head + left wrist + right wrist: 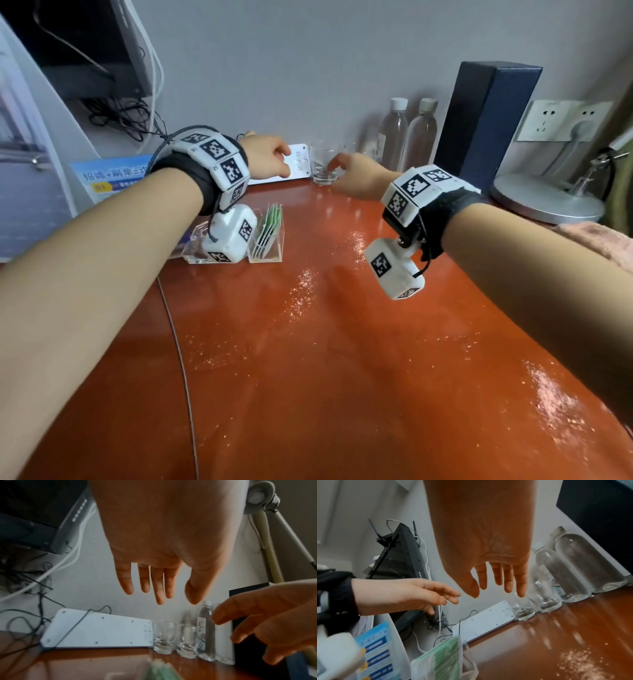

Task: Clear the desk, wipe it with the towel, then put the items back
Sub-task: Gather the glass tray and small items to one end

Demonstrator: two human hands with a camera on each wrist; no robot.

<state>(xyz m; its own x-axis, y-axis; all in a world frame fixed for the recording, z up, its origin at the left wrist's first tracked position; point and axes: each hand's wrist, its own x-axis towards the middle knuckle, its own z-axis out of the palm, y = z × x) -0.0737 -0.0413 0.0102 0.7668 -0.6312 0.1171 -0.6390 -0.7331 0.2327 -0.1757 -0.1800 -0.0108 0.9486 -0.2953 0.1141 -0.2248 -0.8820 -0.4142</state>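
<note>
Both hands reach over the red-brown desk (325, 342) toward its far edge. My left hand (270, 156) hovers with straight fingers (159, 582) above a flat white panel (102, 631), holding nothing. My right hand (356, 171) is open too, its fingers (498, 582) spread just above a short clear glass (322, 168). A second glass (547, 600) stands right of the first. Two clear bottles (559, 572) stand further right against the wall. A pink towel (603, 240) lies at the desk's right edge.
A clear acrylic holder (270, 236) with green packets stands on the left of the desk. A dark blue box (486, 120) and a round lamp base (544, 198) occupy the back right. A blue leaflet (113, 174) and tangled cables (25, 582) lie beyond the left edge.
</note>
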